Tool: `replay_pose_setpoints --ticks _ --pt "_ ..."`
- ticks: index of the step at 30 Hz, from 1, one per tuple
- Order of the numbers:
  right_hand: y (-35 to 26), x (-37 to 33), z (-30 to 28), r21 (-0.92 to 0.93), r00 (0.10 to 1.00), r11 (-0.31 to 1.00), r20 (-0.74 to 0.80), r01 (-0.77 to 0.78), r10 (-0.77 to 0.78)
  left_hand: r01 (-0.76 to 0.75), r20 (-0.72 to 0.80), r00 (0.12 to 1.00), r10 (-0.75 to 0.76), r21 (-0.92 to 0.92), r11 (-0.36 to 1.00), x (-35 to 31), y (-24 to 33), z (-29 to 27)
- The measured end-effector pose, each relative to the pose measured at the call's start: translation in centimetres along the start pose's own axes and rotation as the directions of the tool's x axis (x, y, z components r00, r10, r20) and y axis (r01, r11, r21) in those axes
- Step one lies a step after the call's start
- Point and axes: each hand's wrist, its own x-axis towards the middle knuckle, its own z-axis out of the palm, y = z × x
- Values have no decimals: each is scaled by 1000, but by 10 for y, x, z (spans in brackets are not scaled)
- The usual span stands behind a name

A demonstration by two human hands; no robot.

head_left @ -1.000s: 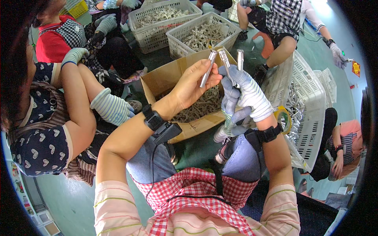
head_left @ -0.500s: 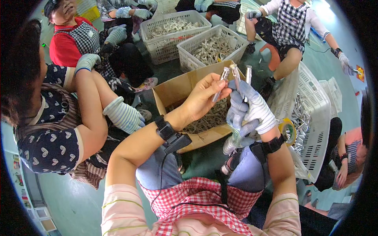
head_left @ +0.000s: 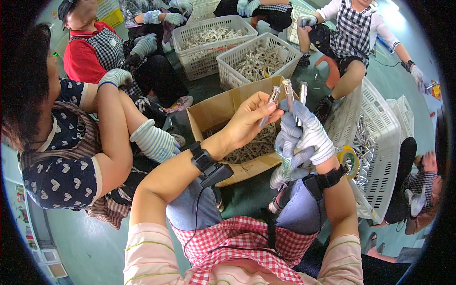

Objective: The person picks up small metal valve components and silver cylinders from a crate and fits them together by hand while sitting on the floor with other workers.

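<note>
My bare left hand (head_left: 249, 118) pinches a slim silvery metal piece (head_left: 270, 105) between thumb and fingers, tilted with its pinned end up. Close beside it, my right hand (head_left: 311, 135), in a grey-and-white striped glove, is closed on two similar slim metal pieces (head_left: 289, 92) that stand up from its fingers. What exact kind of part they are cannot be made out. Under my right hand hangs striped glove fabric (head_left: 281, 176), partly hidden. Both hands are above an open cardboard box (head_left: 209, 113) that holds many small metal parts (head_left: 254, 147).
Right of my knee stands a white perforated crate (head_left: 382, 183) of shiny metal pieces (head_left: 363, 142), with a yellow tape roll (head_left: 350, 161) at its edge. Two white crates (head_left: 190, 64) of metal parts stand beyond the box. Several people sit around, one close on my left (head_left: 61, 180).
The view has shifted slightly, so most things sit a little lower and farther right. Both hands keep their hold on the metal pieces, which remain close together.
</note>
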Motion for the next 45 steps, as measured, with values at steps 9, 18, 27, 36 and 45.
replay_pose_setpoints --ticks 9,18,27,36,45 --pt "-8 2 0 15 995 995 2 98 -98 -2 7 1000 1 64 998 4 5 2" --pt "-23 -10 -1 -177 942 956 -203 232 -266 -97 20 995 95 142 985 5 9 -2" --pt "-20 -4 -3 -354 861 874 -262 333 -435 -37 -31 999 40 93 995 2 9 -3" --pt "-16 -4 12 -195 875 920 -293 339 -384 -38 -50 998 49 191 981 5 -7 -3" --pt "8 -2 16 32 938 945 -134 327 -320 154 -262 965 3 579 800 1 -64 -6"
